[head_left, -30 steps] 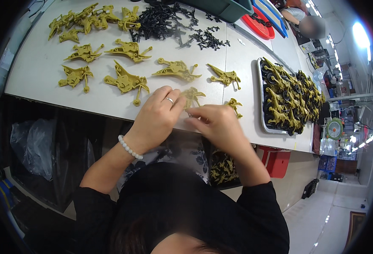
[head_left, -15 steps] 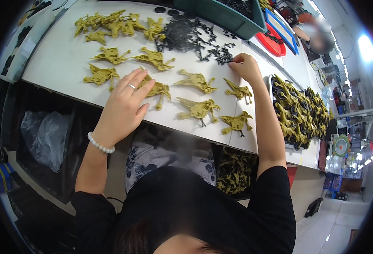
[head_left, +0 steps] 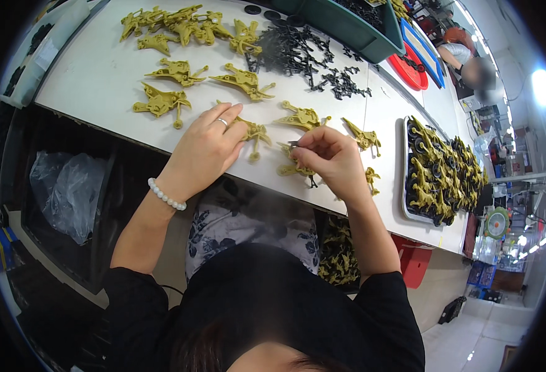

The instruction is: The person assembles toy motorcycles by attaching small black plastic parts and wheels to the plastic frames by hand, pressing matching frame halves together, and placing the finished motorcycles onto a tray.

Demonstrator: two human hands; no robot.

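Observation:
My left hand (head_left: 210, 141), with a ring and a white bead bracelet, presses its fingers over an olive-yellow plastic toy part (head_left: 257, 132) near the table's front edge. Part of that piece is hidden under the fingers. Between the thumb and fingers of my right hand (head_left: 330, 158) is a small black plastic piece (head_left: 294, 144). It hovers just over or beside another yellow part (head_left: 287, 168), which the hand partly covers. More yellow parts lie around, among them one (head_left: 303, 116) beyond my right hand and one (head_left: 364, 136) to its right.
Small black pieces (head_left: 341, 83) spread over the table's far middle, beside heaped yellow parts (head_left: 186, 28). Behind them stands a green bin (head_left: 363, 38). A white tray (head_left: 406, 186) of yellow-and-black assemblies sits at right. A red plate (head_left: 409, 75) lies farther back, near another person.
My right hand has come from the black pile back toward the front middle, carrying a small black piece. My left hand stays on its yellow part, its fingers drawn closer together.

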